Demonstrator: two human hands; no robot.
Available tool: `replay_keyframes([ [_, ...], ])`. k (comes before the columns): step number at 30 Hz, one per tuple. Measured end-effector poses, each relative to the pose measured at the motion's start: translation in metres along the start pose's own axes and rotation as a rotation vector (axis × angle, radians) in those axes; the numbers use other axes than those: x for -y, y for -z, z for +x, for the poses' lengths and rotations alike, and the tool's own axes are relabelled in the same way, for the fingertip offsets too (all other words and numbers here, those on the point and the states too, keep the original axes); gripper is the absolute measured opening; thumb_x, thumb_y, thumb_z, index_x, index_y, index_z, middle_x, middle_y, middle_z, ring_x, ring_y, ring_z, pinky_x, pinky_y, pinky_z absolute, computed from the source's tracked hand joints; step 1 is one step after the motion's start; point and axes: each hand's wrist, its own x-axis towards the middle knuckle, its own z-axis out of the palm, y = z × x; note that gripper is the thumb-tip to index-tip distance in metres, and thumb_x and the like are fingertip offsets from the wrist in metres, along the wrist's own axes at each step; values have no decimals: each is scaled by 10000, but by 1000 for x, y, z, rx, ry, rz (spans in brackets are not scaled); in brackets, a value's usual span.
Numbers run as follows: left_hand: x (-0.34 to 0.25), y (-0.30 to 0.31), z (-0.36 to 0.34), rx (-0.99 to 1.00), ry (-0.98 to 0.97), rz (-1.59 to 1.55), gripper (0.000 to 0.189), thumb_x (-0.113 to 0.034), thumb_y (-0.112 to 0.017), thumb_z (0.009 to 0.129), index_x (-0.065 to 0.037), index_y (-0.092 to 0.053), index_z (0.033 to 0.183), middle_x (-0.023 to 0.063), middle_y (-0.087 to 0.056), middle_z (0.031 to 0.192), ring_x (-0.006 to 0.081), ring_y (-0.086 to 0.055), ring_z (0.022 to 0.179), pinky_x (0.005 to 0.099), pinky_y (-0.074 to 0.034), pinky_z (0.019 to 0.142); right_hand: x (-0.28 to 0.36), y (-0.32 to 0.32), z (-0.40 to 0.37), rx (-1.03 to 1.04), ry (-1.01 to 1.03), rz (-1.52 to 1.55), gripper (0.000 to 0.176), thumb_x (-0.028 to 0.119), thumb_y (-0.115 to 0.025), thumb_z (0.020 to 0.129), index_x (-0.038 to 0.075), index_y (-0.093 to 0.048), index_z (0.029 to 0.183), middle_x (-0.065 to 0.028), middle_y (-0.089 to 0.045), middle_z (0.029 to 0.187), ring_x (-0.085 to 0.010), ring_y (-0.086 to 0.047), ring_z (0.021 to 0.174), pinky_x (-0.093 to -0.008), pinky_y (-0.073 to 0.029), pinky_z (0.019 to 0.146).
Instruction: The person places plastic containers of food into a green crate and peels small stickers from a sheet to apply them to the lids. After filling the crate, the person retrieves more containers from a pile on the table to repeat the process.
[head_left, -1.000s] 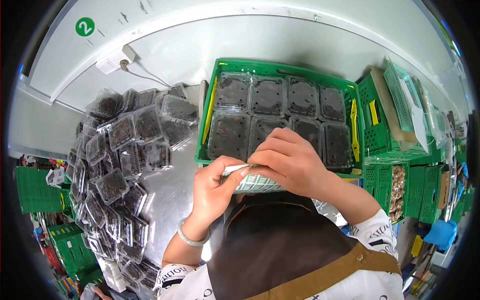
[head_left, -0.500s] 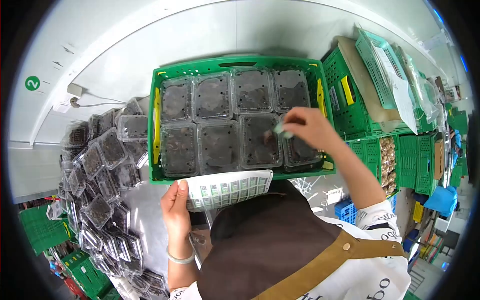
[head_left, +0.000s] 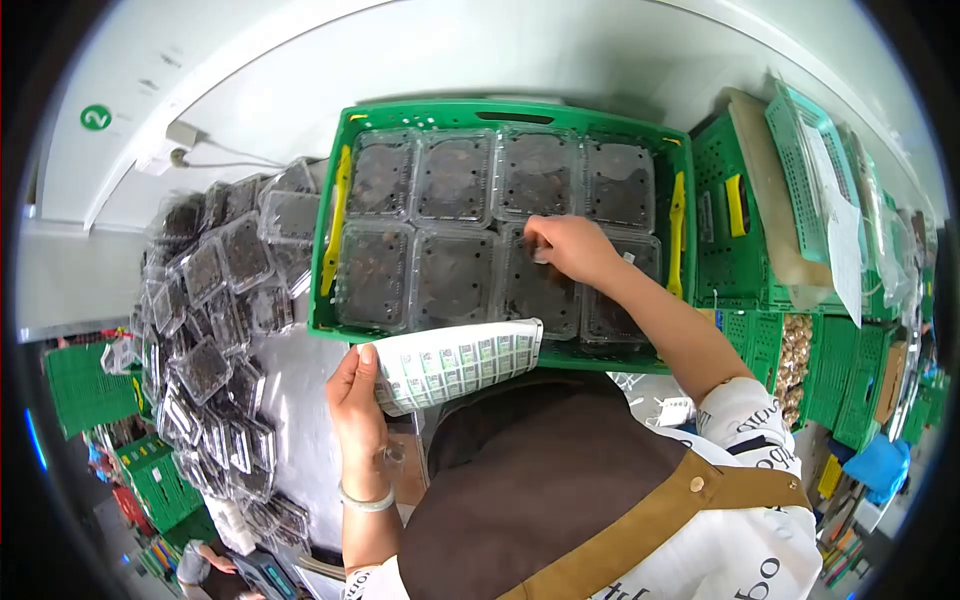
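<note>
My left hand (head_left: 357,400) pinches the left edge of a white sheet of printed sticker labels (head_left: 458,362), tilted over the crate's near edge. My right hand (head_left: 575,250) is closed above the third lidded clear plastic box (head_left: 540,305) of the near row, its fingertips at the lid. A small pale label (head_left: 541,257) shows at those fingertips, partly hidden. Beside it, the box at the near right (head_left: 612,312) has a small whitish spot on its lid, close to my wrist. Two rows of such boxes with dark contents fill the green crate (head_left: 420,112).
To the left, a heap of similar filled boxes (head_left: 205,370) lies on the metal table (head_left: 310,410). Green crates (head_left: 730,270) and a teal basket (head_left: 812,170) stand at the right. A white wall rises behind. Another person's arm (head_left: 215,560) shows at the lower left.
My right hand has moved left from the near-right box to the third box. My left hand still holds the label sheet. The whole view has shifted slightly.
</note>
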Motion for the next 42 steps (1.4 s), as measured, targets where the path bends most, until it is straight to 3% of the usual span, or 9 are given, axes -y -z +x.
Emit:
replay_keyframes([
  [4, 2, 9, -9, -158, -45, -52, 268, -211, -517, 1004, 31, -633, 989, 8, -635, 879, 66, -531, 794, 219, -415, 735, 20, 22, 4, -18, -144, -175, 293, 132, -705, 803, 54, -541, 1033, -134, -665, 814, -282, -654, 724, -395, -512, 672],
  [7, 4, 9, -11, -316, -60, -178, 263, -203, -501, 1010, 25, -628, 980, 3, -632, 875, 65, -539, 784, 217, -420, 721, 64, 24, -18, 79, -207, 884, 325, 121, -714, 835, 36, -540, 1096, -106, -688, 867, -199, -675, 789, -329, -532, 729],
  [10, 10, 7, -5, -333, -74, -166, 264, -199, -487, 1016, 20, -628, 973, 3, -628, 863, 63, -542, 775, 220, -426, 707, 110, 8, -31, -55, 207, 800, 460, 78, -745, 819, 33, -519, 1217, -94, -703, 962, -121, -660, 859, -269, -515, 800],
  [20, 21, 17, -10, -414, -267, -10, 397, -136, -446, 1016, 22, -436, 1380, 85, -633, 999, 88, -571, 890, 226, -447, 802, 154, -7, -24, 50, 263, 754, 489, -30, -655, 859, -16, -509, 1325, -132, -667, 1107, -125, -623, 993, -264, -507, 827],
  [24, 17, 25, -27, -485, -365, 1, 382, -118, -463, 1008, -23, -460, 1378, 58, -632, 956, 59, -563, 808, 201, -452, 738, 161, -18, -21, 96, 83, 1079, 340, -20, -659, 863, -43, -586, 1194, -147, -699, 1024, -110, -651, 904, -263, -522, 778],
  [34, 27, 62, -39, -484, -246, 28, 389, -128, -612, 936, -16, -519, 1297, 98, -643, 1048, 174, -590, 1011, 296, -448, 897, 167, -29, -17, -63, 212, 581, 200, 109, -720, 858, -9, -580, 776, -71, -506, 540, -68, -448, 486, -261, -362, 455],
  [37, 0, 60, -43, -589, -651, 802, 559, -141, -771, 782, -39, -529, 1275, 136, -626, 1122, 291, -544, 1153, 387, -428, 971, 177, -24, -18, -89, 299, 499, 237, 117, -723, 855, 9, -546, 739, -73, -435, 512, -113, -398, 436, -277, -332, 427],
  [38, -12, 55, -46, -510, -668, 832, 675, -153, -851, 627, -48, -558, 1226, 140, -602, 1166, 348, -505, 1178, 422, -425, 967, 178, -28, -19, -106, 344, 485, 224, 117, -730, 845, 20, -558, 738, -74, -444, 506, -139, -407, 415, -275, -332, 420],
  [42, -23, 50, -42, -153, -554, 814, 363, -70, -811, 643, -17, -635, 955, 104, -638, 935, 292, -589, 943, 370, -462, 829, 187, -31, -20, -87, 470, 457, 210, 118, -749, 821, 29, -574, 748, -72, -498, 520, -138, -474, 427, -279, -362, 426],
])
